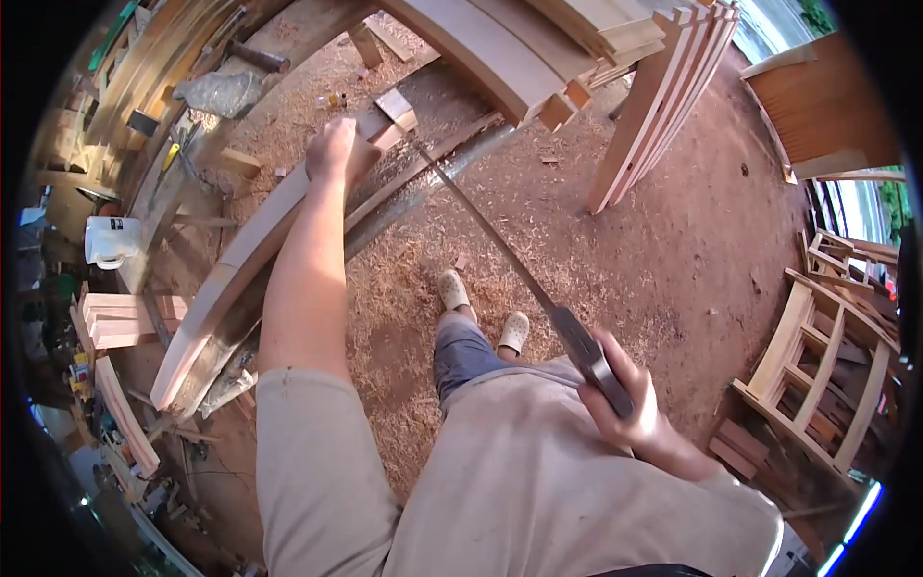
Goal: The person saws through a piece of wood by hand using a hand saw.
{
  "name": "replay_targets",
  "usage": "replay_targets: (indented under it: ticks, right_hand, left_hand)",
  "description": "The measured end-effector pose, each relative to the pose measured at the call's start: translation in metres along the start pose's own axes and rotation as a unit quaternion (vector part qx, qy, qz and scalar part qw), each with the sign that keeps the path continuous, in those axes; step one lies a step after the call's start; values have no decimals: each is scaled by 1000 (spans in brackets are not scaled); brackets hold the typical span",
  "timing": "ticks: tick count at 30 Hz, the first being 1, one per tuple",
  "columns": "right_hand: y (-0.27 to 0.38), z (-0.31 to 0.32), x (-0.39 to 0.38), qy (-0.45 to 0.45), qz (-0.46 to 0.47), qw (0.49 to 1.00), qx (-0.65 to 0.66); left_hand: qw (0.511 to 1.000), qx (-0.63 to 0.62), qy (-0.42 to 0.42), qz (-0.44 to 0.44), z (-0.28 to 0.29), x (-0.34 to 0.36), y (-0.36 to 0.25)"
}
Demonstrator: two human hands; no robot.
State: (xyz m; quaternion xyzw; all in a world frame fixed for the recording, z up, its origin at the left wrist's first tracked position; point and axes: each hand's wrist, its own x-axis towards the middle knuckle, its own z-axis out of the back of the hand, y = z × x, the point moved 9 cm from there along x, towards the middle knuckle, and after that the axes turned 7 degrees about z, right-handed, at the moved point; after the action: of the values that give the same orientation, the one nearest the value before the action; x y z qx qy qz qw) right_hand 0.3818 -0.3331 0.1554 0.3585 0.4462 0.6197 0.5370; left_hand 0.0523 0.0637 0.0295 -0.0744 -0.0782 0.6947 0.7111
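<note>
While L hand (336, 149) pins curved board (255, 250) | R hand (620, 394) grips handsaw (500, 255)

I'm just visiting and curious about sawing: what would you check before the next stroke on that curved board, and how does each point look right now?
1. Left hand steadying the curved board: ok, it presses down on the board.
2. Right hand gripping the saw: ok, fingers wrap the handle.
3. Blade tip at the cut: ok, it meets the board's end beside a small block.
4. Left hand apart from the blade: cannot tell, they look close.
5. Feet away from the blade: ok, they stand on sawdust below it.
6. Board firmly supported: cannot tell, its supports are hidden.
</note>
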Motion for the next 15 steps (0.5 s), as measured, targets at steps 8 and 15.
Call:
replay_targets:
  ticks: [8,15]
  right_hand:
    - [10,-66,281,-62,101,993,-10]
    - [-24,-37,54,-7,-29,999,40]
  left_hand:
    - [998,-22,61,9,21,-16,-44]
    - [984,-117,66,113,-17,16,40]
